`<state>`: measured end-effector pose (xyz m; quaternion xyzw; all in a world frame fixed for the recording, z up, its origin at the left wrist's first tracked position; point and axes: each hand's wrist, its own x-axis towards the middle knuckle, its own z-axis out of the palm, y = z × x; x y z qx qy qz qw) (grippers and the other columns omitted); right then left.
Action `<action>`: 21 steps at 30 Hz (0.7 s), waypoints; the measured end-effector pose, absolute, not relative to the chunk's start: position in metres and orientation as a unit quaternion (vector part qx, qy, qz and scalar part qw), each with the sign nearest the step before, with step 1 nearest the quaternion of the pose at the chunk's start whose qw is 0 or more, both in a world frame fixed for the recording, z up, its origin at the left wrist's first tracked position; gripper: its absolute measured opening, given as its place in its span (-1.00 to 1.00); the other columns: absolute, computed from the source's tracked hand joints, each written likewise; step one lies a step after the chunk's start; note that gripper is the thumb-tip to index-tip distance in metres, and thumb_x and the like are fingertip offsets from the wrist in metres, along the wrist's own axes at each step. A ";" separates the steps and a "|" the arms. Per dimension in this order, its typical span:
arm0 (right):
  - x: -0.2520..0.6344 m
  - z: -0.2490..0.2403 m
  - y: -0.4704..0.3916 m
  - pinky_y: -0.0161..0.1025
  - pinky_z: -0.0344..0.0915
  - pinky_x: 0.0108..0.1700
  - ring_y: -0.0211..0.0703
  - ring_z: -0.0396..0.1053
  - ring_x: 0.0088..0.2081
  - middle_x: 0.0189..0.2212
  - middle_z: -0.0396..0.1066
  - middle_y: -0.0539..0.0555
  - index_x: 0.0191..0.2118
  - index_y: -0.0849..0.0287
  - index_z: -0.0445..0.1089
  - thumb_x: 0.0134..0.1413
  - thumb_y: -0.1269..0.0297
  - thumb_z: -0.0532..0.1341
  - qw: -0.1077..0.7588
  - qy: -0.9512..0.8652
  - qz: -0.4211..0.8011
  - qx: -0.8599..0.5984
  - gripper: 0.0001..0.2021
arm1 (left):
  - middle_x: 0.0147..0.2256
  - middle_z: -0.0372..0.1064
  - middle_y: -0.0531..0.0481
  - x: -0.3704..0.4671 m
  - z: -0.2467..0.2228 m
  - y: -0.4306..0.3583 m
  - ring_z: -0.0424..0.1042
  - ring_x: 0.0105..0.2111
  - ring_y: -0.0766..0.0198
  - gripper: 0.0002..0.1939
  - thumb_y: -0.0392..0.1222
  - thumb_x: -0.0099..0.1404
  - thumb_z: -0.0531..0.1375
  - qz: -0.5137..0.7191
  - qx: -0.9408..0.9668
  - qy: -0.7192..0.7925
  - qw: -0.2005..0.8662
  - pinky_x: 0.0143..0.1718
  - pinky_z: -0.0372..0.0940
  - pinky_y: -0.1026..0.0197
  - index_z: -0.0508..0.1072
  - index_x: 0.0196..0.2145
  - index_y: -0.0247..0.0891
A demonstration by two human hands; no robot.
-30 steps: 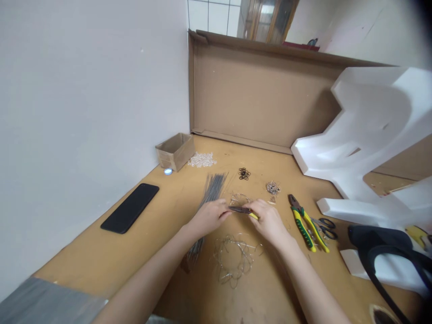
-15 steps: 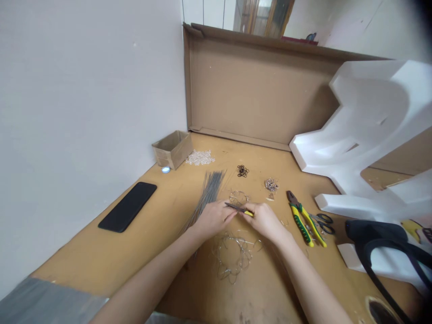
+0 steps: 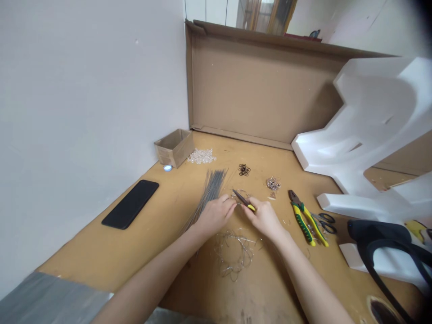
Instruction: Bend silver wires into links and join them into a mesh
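My right hand (image 3: 265, 218) is closed round small needle-nose pliers (image 3: 242, 199) with dark jaws and a yellow handle, the jaws pointing up and left. Close by on the left, my left hand (image 3: 218, 213) pinches a thin piece of wire (image 3: 238, 204), which is mostly hidden by the fingers. Beneath and beside that hand lies a bundle of straight grey wires (image 3: 213, 184). A loose ring of bent wire pieces (image 3: 251, 252) rests on the table nearer me, and another small wire ring is partly covered behind the pliers.
Larger pliers (image 3: 299, 220) with green and yellow handles and black-handled scissors (image 3: 327, 218) lie at right. Further back are black rings (image 3: 244, 169), a small metal pile (image 3: 272, 183), clear beads (image 3: 201, 156) and a cardboard box (image 3: 175, 148). A phone (image 3: 131, 204) lies left; white foam (image 3: 371, 112) stands right.
The jaws of the small pliers have tilted upward and come away from my left fingers. My left hand still pinches near the same spot; the view has shifted slightly.
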<state>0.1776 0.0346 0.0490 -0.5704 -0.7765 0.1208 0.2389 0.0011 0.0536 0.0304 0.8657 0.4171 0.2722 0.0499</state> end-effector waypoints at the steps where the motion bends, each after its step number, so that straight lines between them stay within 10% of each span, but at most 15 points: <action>1: 0.177 0.048 0.035 -0.33 0.13 -0.46 -0.18 0.33 -0.54 -0.52 0.43 0.05 -0.31 0.14 0.38 0.11 0.19 0.03 0.243 -0.774 0.116 -0.573 -0.78 | -0.41 0.30 -0.04 0.001 0.030 0.054 0.32 -0.51 0.32 -0.73 -0.21 0.33 -0.06 0.278 0.863 0.419 0.049 -0.47 0.16 0.32 0.41 -0.34 -0.28; 21: 0.171 0.039 0.033 -0.36 0.15 -0.49 -0.22 0.34 -0.58 -0.56 0.44 0.04 -0.35 0.19 0.40 0.08 0.22 0.06 0.346 -0.718 0.042 -0.603 -0.78 | -0.43 0.31 0.02 0.004 0.030 0.052 0.29 -0.45 0.36 -0.85 -0.27 0.27 0.02 0.388 0.799 0.438 0.142 -0.39 0.17 0.34 0.39 -0.34 -0.28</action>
